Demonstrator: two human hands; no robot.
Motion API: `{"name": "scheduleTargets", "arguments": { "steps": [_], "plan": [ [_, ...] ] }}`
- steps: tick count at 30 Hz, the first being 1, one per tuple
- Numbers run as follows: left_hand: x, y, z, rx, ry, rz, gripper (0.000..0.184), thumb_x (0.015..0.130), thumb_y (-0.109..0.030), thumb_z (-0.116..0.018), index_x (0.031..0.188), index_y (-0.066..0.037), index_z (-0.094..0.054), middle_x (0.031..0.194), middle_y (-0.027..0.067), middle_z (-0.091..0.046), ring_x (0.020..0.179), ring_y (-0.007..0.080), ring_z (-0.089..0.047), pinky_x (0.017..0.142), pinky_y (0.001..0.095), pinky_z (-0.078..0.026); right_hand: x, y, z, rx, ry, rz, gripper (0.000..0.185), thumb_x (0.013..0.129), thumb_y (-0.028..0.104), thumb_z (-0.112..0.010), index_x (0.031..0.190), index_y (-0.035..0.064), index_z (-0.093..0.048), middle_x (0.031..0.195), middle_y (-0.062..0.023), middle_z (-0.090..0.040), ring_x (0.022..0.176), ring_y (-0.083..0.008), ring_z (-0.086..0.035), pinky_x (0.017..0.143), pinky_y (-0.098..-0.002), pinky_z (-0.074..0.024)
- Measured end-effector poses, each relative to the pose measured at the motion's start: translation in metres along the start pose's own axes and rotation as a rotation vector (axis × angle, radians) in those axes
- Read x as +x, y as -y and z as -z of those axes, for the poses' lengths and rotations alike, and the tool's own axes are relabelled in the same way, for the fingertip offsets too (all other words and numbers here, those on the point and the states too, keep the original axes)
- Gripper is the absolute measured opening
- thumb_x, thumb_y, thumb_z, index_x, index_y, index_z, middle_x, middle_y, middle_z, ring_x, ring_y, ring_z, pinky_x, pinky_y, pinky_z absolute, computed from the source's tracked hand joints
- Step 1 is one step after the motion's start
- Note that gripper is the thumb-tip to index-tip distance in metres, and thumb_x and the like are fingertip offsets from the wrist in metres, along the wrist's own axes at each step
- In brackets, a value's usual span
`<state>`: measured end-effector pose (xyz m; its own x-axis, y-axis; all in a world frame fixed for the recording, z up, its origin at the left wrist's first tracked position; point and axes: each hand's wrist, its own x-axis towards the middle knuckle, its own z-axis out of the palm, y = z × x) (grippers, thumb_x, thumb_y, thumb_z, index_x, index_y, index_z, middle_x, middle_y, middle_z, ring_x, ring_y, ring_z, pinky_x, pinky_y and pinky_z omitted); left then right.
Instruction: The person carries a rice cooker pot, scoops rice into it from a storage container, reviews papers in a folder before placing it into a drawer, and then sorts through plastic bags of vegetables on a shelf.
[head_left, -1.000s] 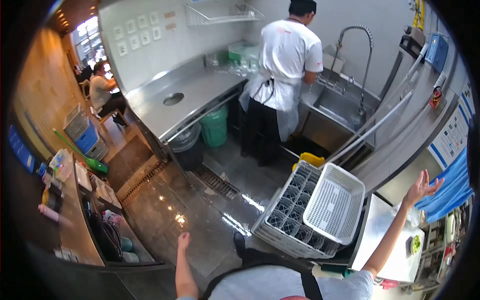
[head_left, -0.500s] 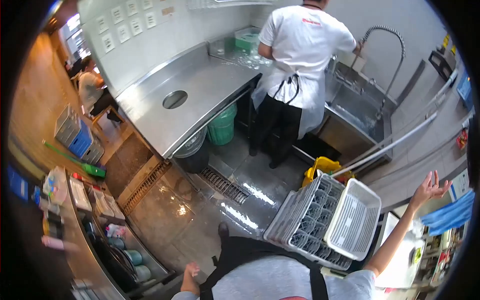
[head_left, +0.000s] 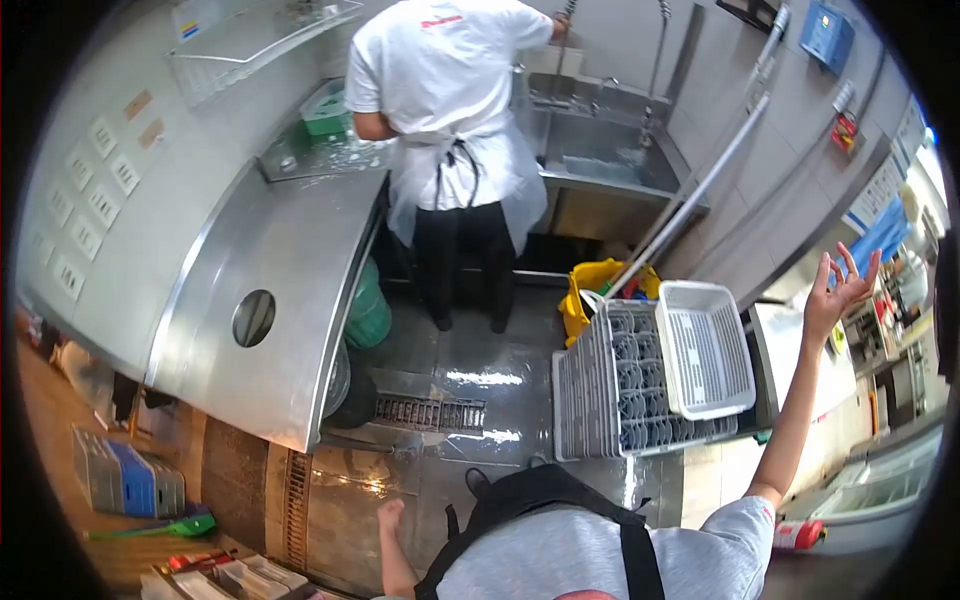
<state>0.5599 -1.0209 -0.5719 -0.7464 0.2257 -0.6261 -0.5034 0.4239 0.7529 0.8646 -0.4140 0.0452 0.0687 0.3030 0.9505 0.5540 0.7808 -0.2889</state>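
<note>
My right hand (head_left: 842, 292) is raised at the right with its fingers spread and nothing in it. Nearest to it are a white counter (head_left: 800, 355) and a blue cloth (head_left: 880, 238) farther back. My left hand (head_left: 391, 515) hangs low over the wet floor; it looks small and foreshortened, so its fingers cannot be made out, and no object shows in it. Between my arms and the sink stand stacked grey glass racks (head_left: 585, 385) with glasses (head_left: 635, 375) in the top one. A white slatted basket (head_left: 708, 350) lies on the racks.
A co-worker in a white shirt (head_left: 440, 75) stands at the sink (head_left: 615, 145), one hand up at a hose. A steel counter (head_left: 220, 300) with a round hole runs along the left. A yellow bucket (head_left: 580, 300), long poles (head_left: 700, 190) and a floor drain (head_left: 430, 412) are nearby.
My view has turned right, and the racks now stand closer to straight ahead. My right hand stays raised and spread. The co-worker remains at the sink.
</note>
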Motion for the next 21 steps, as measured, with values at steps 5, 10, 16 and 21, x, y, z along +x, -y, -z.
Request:
{"name": "scheduleTargets", "arguments": {
  "steps": [5, 10, 16, 21],
  "plan": [
    [0.050, -0.100, -0.017, 0.157, 0.261, -0.112, 0.014, 0.074, -0.011, -0.064, 0.087, -0.005, -0.064, 0.071, -0.0016, -0.059, 0.054, 0.0074, -0.050, 0.047, 0.0227, -0.041, -0.006, -0.018, 0.027, -0.057, 0.042, -0.039, 0.064, 0.078, 0.002, -0.057, 0.131, 0.0085, -0.024, 0.125, -0.0126, -0.020, 0.094, -0.0194, -0.053, 0.075, -0.0292, -0.0442],
    [0.030, -0.110, -0.076, 0.505, 0.774, -0.260, 0.016, 0.071, -0.012, -0.067, 0.086, -0.007, -0.066, 0.072, -0.0001, -0.062, 0.061, 0.0075, -0.053, 0.053, 0.0223, -0.042, -0.060, -0.083, 0.048, 0.009, 0.721, -0.478, 0.037, 0.081, 0.010, -0.055, 0.116, 0.0042, -0.047, 0.102, -0.0089, -0.053, 0.080, -0.0146, -0.055, 0.071, -0.0256, -0.0440],
    [-0.074, -0.144, -0.163, 0.978, 1.016, 0.182, 0.041, 0.072, -0.044, -0.064, 0.067, -0.003, -0.062, 0.063, 0.0054, -0.059, 0.053, 0.0118, -0.052, 0.050, 0.0261, -0.042, -0.341, -0.114, 0.026, 0.102, 2.114, -0.664, 0.027, 0.080, 0.032, -0.055, 0.091, 0.0096, -0.064, 0.070, -0.0042, -0.063, 0.057, -0.0162, -0.061, 0.056, -0.0311, -0.0480],
    [-0.090, -0.115, -0.178, 1.209, 1.026, 0.159, 0.053, 0.076, -0.051, -0.057, 0.060, 0.000, -0.055, 0.049, 0.0039, -0.047, 0.048, 0.0144, -0.048, 0.045, 0.0313, -0.037, -0.461, -0.011, 0.043, -0.195, 2.894, -0.752, 0.064, 0.074, 0.060, -0.051, 0.085, -0.0026, -0.059, 0.072, -0.0122, -0.061, 0.057, -0.0216, -0.058, 0.046, -0.0309, -0.0490]
  ]
}}
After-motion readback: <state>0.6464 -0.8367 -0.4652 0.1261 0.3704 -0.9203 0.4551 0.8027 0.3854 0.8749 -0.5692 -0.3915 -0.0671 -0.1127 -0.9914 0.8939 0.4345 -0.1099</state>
